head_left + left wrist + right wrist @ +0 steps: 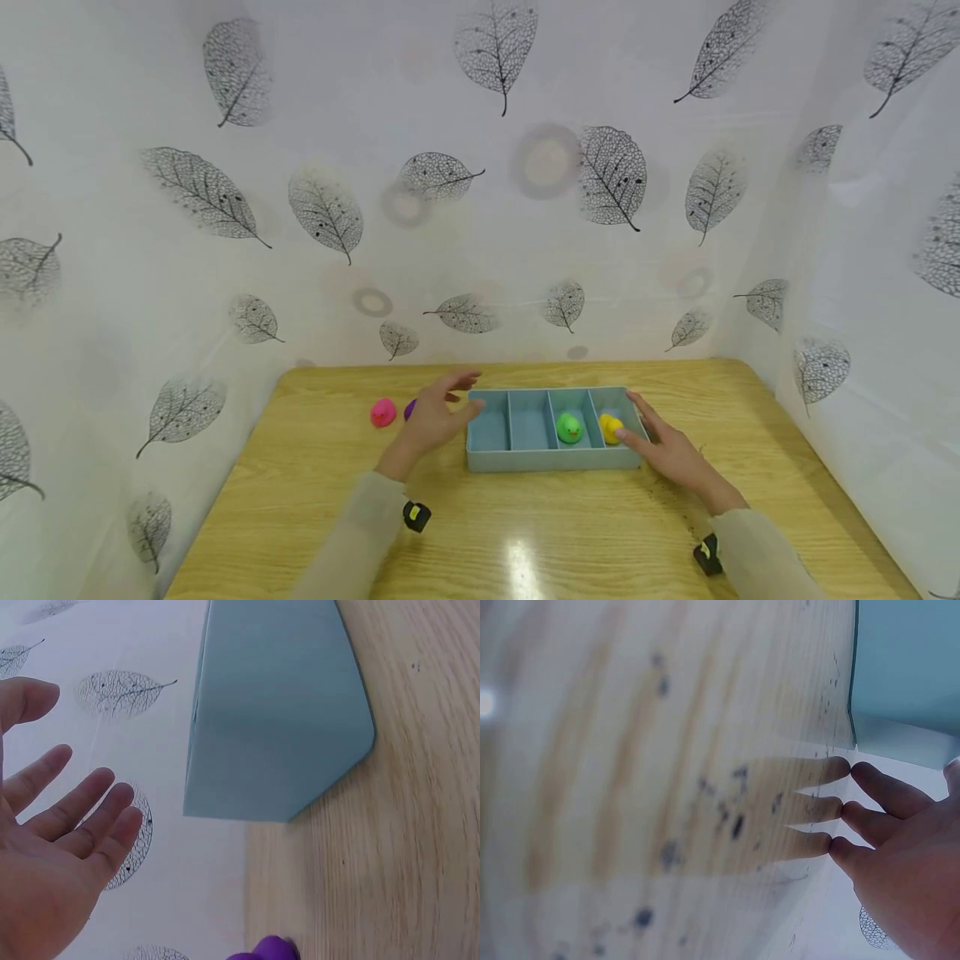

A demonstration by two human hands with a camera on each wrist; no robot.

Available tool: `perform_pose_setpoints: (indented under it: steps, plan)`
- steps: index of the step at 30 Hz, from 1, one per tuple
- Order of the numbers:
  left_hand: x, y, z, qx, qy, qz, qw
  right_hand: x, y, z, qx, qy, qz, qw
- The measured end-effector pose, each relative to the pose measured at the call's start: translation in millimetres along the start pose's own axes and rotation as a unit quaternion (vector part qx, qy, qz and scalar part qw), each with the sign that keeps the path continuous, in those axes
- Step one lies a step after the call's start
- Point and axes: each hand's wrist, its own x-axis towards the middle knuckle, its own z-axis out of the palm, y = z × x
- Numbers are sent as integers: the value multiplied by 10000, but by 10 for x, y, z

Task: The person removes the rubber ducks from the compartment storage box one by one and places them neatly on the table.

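A blue-grey tray (553, 460) with a row of compartments lies on the table. A green rubber duck (569, 428) sits in its third compartment from the left and a yellow rubber duck (611, 428) in the rightmost one. My left hand (435, 418) hovers beside the tray's left end, fingers spread, holding nothing. In the left wrist view its palm faces the tray. Partly behind that hand is a purple toy (409, 408). My right hand (670, 447) is at the tray's right end, its thumb overlapping the rim near the yellow duck; in the right wrist view extended fingertips (841, 768) touch the tabletop.
A pink rubber duck (383, 412) stands on the wooden table (480, 525), left of the left hand. White sheeting (480, 242) with a leaf print encloses the table at the back and both sides. Dark specks mark the tabletop by the right hand.
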Motion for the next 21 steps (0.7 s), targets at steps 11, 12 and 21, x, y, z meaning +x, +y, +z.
perform_pose_setpoints:
  steps: [11,12,21]
  plan:
    - [85,66,184,-348,-236,183,9989,7,9,8,45,-41,53,10000]
    - [89,72,204,-375,-246,205,9988,7,9,7,53,-41,63,10000]
    - [140,144,396,-462,-533,257,9972,-1,-15,-5,127,-63,99,9999]
